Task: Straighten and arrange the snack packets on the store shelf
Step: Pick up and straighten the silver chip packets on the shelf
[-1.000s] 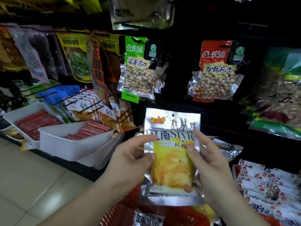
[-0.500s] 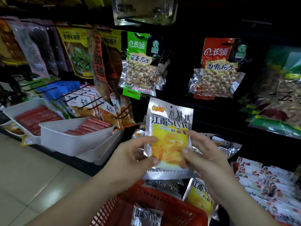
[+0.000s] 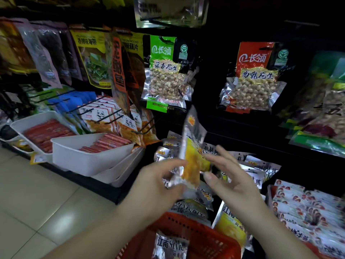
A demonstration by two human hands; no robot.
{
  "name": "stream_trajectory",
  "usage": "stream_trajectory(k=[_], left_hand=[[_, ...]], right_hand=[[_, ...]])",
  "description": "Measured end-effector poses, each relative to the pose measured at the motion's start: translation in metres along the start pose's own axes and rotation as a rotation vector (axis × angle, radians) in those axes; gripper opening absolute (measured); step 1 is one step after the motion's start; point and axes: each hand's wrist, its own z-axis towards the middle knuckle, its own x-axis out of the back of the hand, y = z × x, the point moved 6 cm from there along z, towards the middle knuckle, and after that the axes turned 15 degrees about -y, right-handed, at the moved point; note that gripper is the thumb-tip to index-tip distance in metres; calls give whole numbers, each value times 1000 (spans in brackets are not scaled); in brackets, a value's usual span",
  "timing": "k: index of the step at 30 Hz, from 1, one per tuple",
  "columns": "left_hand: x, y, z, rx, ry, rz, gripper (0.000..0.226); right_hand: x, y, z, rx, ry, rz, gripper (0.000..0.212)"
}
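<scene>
A silver and yellow snack packet (image 3: 192,156) stands nearly edge-on at the middle of the head view, just above a heap of like silver packets (image 3: 252,167) on the low shelf. My left hand (image 3: 158,186) pinches its lower left edge. My right hand (image 3: 229,176) is beside it on the right, fingers spread, thumb near the packet; contact is blurred. More of the same packets lie in a red basket (image 3: 201,238) below my hands.
Peanut bags hang above, green (image 3: 166,75) and red (image 3: 253,75). White bins of red sausages (image 3: 78,157) stick out at the left, with wire hooks and panda packets (image 3: 104,118) behind. Small red and white packets (image 3: 308,208) fill the right shelf. Tiled floor at lower left.
The packet has turned from facing me to nearly edge-on and moved up toward the shelf. My right hand has let go of it and spread; the left keeps hold.
</scene>
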Motion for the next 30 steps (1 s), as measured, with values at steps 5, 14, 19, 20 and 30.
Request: stream_trajectory(k=[5, 14, 19, 20, 30], left_hand=[[-45, 27, -8, -355, -177, 417, 28], [1, -7, 2, -17, 228, -192, 16], [8, -16, 9, 93, 159, -646, 29], [11, -17, 8, 98, 177, -603, 30], [1, -12, 10, 134, -7, -485, 52]], right_hand=[[-18, 8, 3, -82, -26, 367, 37], [9, 9, 3, -122, 30, 277, 53], [2, 6, 4, -140, -59, 293, 48], [1, 7, 4, -138, -64, 285, 44], [6, 14, 3, -178, 172, 258, 40]])
